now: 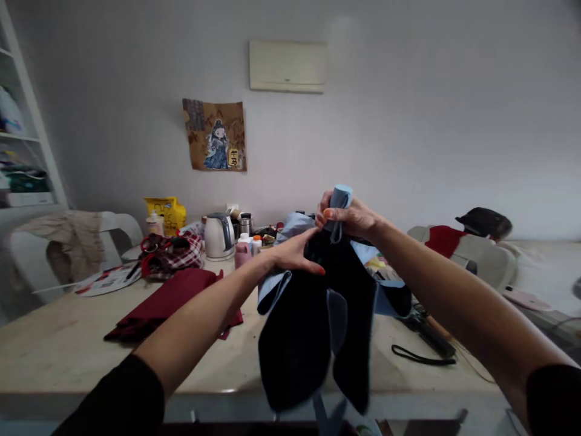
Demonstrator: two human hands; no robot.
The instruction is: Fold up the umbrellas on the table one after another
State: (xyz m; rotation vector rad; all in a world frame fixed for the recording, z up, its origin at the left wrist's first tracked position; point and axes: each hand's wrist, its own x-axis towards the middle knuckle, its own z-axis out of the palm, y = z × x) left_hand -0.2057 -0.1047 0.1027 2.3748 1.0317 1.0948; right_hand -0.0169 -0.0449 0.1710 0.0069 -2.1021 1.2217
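Observation:
A black and light-blue cloth piece (295, 345) hangs from my hands above the table's front edge, its long black flaps reaching below the tabletop. My right hand (349, 215) is closed around a folded light-blue part (341, 195) at its top. Lower and to the left, my left hand (299, 254) grips the black cloth, thumb in front and the other fingers mostly hidden behind it. Narrow light-blue strips dangle at the bottom. Behind the piece, more light-blue cloth (297, 225) lies on the table. I cannot tell what kind of garment the piece is.
Dark red folded cloth (170, 303) and a plaid cloth (181, 254) lie on the table (218, 363) at left. A white kettle (218, 237) and a pink bottle (242, 255) stand behind. At right lies a black strapped object (433, 339); chairs flank the table.

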